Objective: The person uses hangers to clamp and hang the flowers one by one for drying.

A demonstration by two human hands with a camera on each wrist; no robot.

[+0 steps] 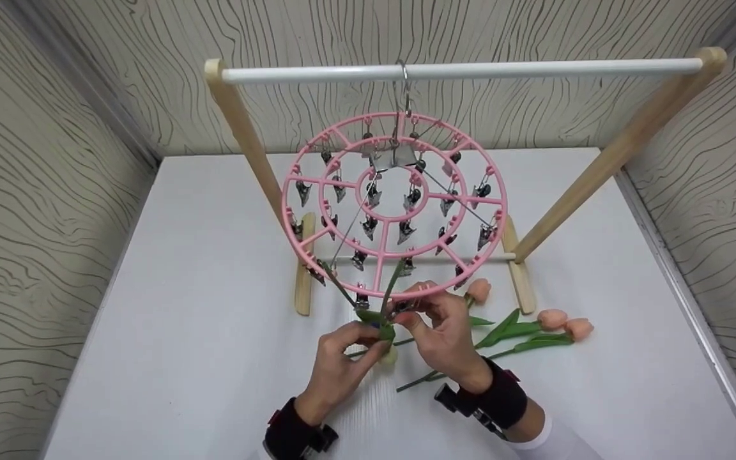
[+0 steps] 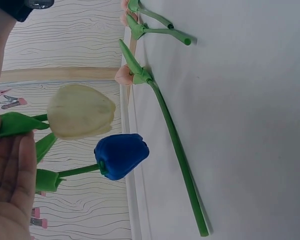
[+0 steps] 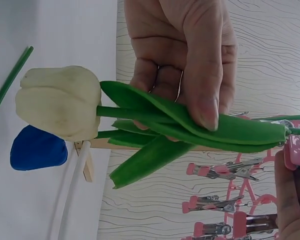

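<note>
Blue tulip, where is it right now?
The blue tulip hangs head-down beside the white tulip, just below the left hand, under the pink hanger.

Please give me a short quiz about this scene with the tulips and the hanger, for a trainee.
1. True or false: the right hand pinches a clip on the pink clip hanger, which hangs from the white rod.
2. The left hand holds two tulips by their leaves. Which colours are they? A) white tulip and blue tulip; B) red and yellow; C) both purple.
3. How many peach tulips lie on the table?

Key: 1 true; 2 A; 3 three.
</note>
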